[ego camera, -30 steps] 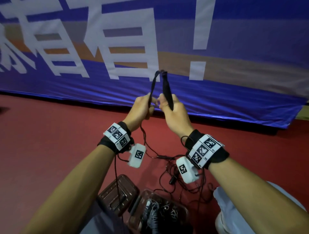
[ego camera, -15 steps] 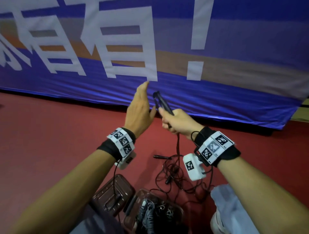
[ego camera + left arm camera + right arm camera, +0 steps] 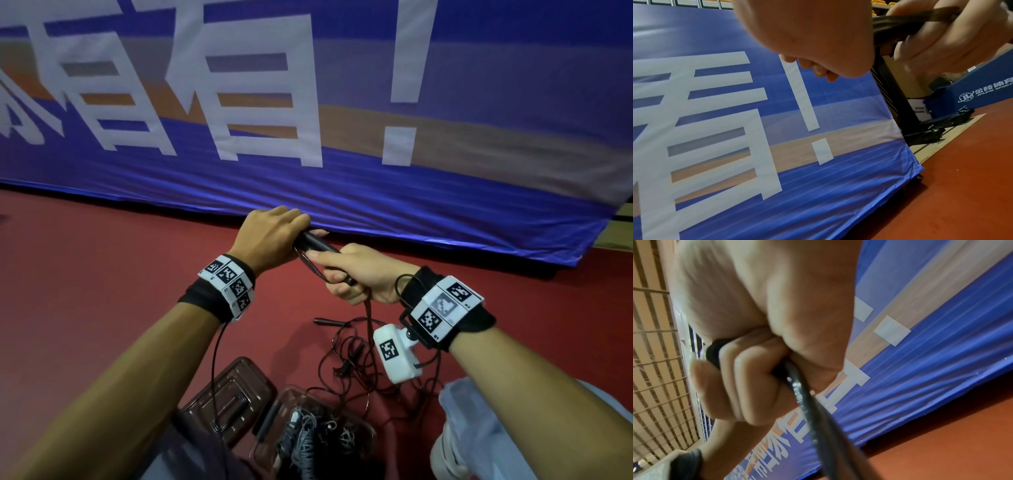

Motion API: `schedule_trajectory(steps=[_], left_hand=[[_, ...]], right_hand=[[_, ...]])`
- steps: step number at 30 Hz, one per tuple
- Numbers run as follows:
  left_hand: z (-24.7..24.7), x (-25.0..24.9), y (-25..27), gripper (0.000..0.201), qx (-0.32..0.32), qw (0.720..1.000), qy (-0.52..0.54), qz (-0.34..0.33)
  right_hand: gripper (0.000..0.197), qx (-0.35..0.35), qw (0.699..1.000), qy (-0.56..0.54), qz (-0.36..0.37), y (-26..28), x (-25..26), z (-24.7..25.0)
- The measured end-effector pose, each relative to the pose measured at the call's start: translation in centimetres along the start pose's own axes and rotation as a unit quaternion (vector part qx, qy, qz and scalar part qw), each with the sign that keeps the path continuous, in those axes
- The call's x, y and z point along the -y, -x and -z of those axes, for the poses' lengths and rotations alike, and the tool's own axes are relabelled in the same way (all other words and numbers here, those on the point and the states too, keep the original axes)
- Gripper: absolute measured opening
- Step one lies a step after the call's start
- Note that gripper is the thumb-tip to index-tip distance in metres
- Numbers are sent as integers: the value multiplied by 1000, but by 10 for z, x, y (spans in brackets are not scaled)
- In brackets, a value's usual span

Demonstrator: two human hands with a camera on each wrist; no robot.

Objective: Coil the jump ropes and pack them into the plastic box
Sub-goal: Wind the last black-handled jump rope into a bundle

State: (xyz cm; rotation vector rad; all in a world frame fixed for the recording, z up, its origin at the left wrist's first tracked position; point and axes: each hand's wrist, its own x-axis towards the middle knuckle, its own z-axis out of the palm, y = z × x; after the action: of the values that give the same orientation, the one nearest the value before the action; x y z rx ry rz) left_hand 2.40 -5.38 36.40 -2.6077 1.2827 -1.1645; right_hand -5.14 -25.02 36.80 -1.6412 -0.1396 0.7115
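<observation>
Both hands meet over the red floor [image 3: 102, 274], in front of the blue banner [image 3: 342, 192]; the right hand [image 3: 356, 274] is wrapped tight round the black handles [image 3: 317, 244] of a jump rope, fingers curled under and thumb lying along the top; the left hand [image 3: 270, 236] closes over the far end of the same handles, knuckles up, so the bundle is held from both ends. Out of the heel of the right fist the thin rope [image 3: 369, 310] drops straight down; below the grip it runs into a loose tangle [image 3: 349, 363] of cord on the floor, with another handle [image 3: 329, 322] lying just beside the tangle. Nearer the person than the grip sits the plastic box [image 3: 308, 428], already holding some coiled ropes; its lid [image 3: 229, 397] lies touching it on the left.

My guess is that winding is about to begin, and the trouble lies below the fist; the hanging cord feeds from a heap where several strands cross, so a pull may drag up a knot, or the stray handle with it; a snag there would jerk the handles inside the grip; whether the cords belong to one rope or two I cannot tell. A wrist cable [image 3: 214, 363] hangs near the box and could catch a loop too.
</observation>
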Motion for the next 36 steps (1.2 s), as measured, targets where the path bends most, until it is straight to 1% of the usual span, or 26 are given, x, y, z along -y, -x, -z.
schedule_trajectory(steps=[2, 5, 10, 12, 13, 15, 16, 18, 19, 20, 21, 22, 23, 24, 25, 26, 27, 28, 29, 31, 33, 34, 36], left_hand=[[2, 4, -1, 38, 28, 1000, -4, 8], [1, 7, -1, 30, 67, 998, -22, -2], [4, 10, -3, 15, 109, 993, -22, -45], [6, 12, -3, 13, 129, 991, -20, -43], [8, 11, -3, 11, 140, 989, -20, -31], [10, 8, -4, 6, 180, 983, -25, 34], [10, 7, -6, 8, 215, 972, -39, 86], [9, 7, -6, 14, 278, 941, -84, 172], [6, 9, -4, 14, 303, 927, -99, 197], [3, 11, 0, 15, 325, 915, -108, 214], [-2, 12, 6, 17, 346, 904, -112, 226], [-6, 12, 12, 20, 374, 891, -116, 231], [-11, 10, 17, 23, 402, 878, -119, 232], [-16, 8, 22, 26, 427, 867, -118, 226], [-19, 3, 25, 28, 448, 860, -117, 213], [-22, -2, 27, 29, 463, 858, -114, 192], [-23, -7, 28, 29, 471, 859, -110, 167], [-24, -11, 27, 28, 469, 866, -102, 142], [-24, -14, 26, 26, 459, 876, -90, 121], [-19, -17, 23, 26, 423, 899, -74, 89], [-11, -17, 18, 27, 372, 924, -57, 71], [-6, -16, 16, 28, 341, 937, -39, 69], [5, -16, 9, 37, 272, 959, 5, 83]], right_hand=[[57, -1, 1000, -25, 5, 0, 2, 0], [57, 2, 998, -57, -1, -1, 5, 1], [58, 5, 999, -48, -16, 2, 7, 9], [58, 15, 998, -63, -19, 0, 7, 10], [59, 19, 996, -81, -20, -1, 7, 11], [63, 9, 986, -167, -19, -5, 5, 13], [62, -9, 971, -237, -20, -8, 4, 15], [55, -50, 928, -368, -20, -14, -2, 18], [52, -59, 921, -384, -17, -16, -4, 15], [50, -68, 934, -350, -14, -19, -7, 11], [48, -76, 961, -265, -9, -20, -9, 5], [48, -90, 986, -140, 3, -22, -11, -3], [47, -109, 994, 4, 24, -24, -14, -9], [45, -132, 979, 146, 53, -25, -16, -12], [41, -164, 947, 264, 83, -26, -18, -11], [37, -199, 911, 343, 113, -25, -18, -7], [34, -223, 885, 383, 141, -23, -16, 0], [31, -235, 870, 402, 163, -20, -14, 8], [29, -239, 859, 416, 178, -18, -12, 17], [28, -242, 848, 432, 187, -17, -10, 36], [31, -255, 854, 413, 189, -14, -11, 54], [34, -259, 864, 389, 189, -13, -11, 63], [39, -246, 897, 317, 184, -14, -11, 78]])
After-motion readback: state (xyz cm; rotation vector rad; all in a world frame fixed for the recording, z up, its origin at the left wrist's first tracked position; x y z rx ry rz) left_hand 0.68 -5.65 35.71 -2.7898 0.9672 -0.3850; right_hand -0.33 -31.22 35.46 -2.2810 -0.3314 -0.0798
